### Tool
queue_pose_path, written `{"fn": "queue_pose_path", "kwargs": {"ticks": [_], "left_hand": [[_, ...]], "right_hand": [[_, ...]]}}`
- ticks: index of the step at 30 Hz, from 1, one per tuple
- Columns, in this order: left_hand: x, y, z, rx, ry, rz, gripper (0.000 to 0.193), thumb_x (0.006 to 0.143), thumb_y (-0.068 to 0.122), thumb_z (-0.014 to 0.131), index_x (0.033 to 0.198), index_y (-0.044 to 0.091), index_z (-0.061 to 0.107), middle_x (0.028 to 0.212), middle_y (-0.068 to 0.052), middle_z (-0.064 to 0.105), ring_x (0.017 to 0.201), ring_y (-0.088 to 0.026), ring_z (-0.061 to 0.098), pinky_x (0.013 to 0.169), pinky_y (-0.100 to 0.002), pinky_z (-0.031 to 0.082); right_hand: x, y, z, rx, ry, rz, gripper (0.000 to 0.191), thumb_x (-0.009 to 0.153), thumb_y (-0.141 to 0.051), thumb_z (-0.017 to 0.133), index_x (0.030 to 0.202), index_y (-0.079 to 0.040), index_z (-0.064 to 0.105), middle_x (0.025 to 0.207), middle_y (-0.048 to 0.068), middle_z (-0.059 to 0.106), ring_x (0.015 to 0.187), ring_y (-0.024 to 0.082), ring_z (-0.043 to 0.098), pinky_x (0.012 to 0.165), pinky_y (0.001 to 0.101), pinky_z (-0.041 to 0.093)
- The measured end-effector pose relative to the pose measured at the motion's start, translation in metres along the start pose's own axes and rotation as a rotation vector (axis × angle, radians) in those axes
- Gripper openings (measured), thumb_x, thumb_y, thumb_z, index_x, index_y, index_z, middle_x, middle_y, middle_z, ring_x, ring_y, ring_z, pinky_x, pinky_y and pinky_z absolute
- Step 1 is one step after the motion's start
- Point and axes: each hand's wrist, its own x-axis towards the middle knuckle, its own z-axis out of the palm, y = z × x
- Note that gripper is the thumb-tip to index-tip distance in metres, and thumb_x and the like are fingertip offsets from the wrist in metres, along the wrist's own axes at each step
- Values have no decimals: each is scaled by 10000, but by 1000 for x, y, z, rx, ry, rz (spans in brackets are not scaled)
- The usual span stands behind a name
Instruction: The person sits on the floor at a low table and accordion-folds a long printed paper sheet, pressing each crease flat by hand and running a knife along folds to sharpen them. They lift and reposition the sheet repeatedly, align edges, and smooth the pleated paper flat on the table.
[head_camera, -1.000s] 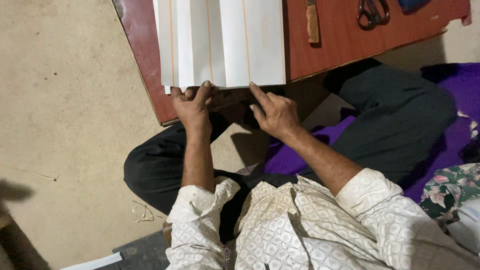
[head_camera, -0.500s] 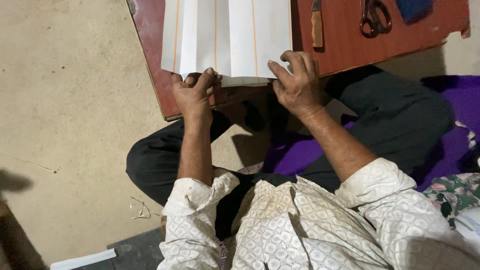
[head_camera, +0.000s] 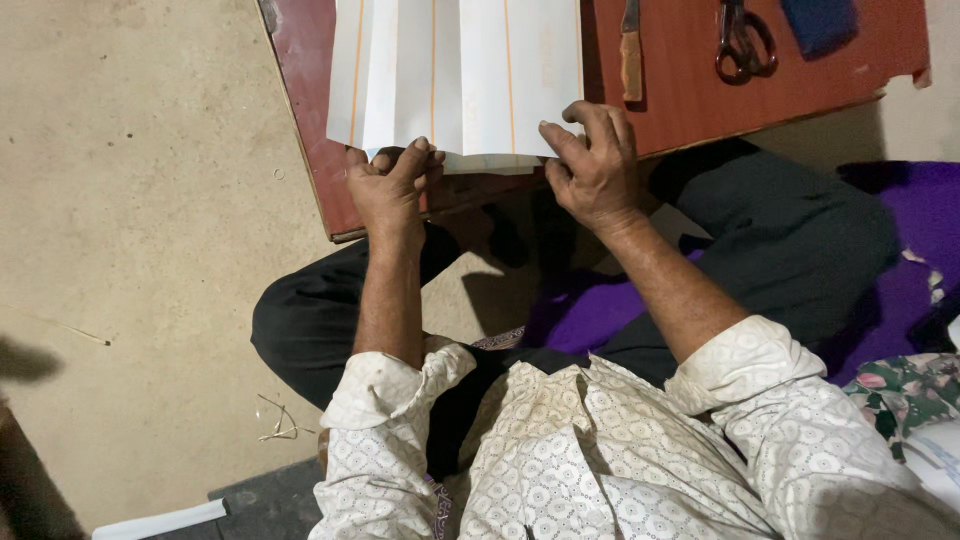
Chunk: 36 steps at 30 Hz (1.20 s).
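Nearest, patterned white sleeves and dark-trousered crossed legs are seen on a purple cloth (head_camera: 590, 310). Beyond, the near edge of a pleated white paper sheet (head_camera: 460, 75) is pinched by the left hand (head_camera: 385, 190) and the right hand (head_camera: 595, 165), both closed on it. Several folds are already creased; flat strips appear left. Farther on the reddish board (head_camera: 690, 90), a knife (head_camera: 631, 50) and scissors (head_camera: 742, 40) lie untouched.

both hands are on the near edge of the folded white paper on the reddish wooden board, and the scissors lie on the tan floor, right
Not quite. The head view shows the red-handled metal scissors lying on the reddish wooden board, beyond the right hand, not on the tan floor. The rest holds: the left hand and the right hand are both on the near edge of the folded white paper.
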Motion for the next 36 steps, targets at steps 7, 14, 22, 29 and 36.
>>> {"fn": "queue_pose_path", "kwargs": {"ticks": [7,14,22,29,36], "left_hand": [[-6,-5,-5,19,77,-59,881,866,-20,756,1534,46,185,902,-114,687,790,-237,763,672,-349,677],[-51,-64,-23,-150,75,-73,894,887,25,788,1589,42,235,859,-11,573,752,-188,719,603,-286,590],[-100,-96,-5,184,-224,-14,807,926,2,760,1617,48,345,838,-4,590,719,-66,547,647,-209,491],[-100,-67,1,407,-182,163,834,925,2,758,1628,101,320,940,-6,667,810,-49,613,730,-219,559],[-107,-56,5,604,-235,200,857,917,85,773,1642,140,318,956,-60,709,840,-124,688,775,-277,602]], "right_hand": [[0,0,2,55,-35,61,345,844,23,787,1168,-93,768,1222,126,591,1141,249,571,839,307,622],[3,-5,-1,120,3,84,340,825,14,800,1149,-86,771,1238,133,579,1175,290,559,882,341,635],[4,-5,-5,166,15,114,361,821,-22,824,1171,-83,761,1254,155,577,1158,326,557,917,415,572],[2,-2,-6,148,18,125,353,826,-26,832,1166,-92,763,1258,152,582,1121,306,557,903,416,556],[0,0,1,174,33,136,343,833,-28,848,1158,-100,765,1271,146,566,1168,305,561,915,384,578]]}}
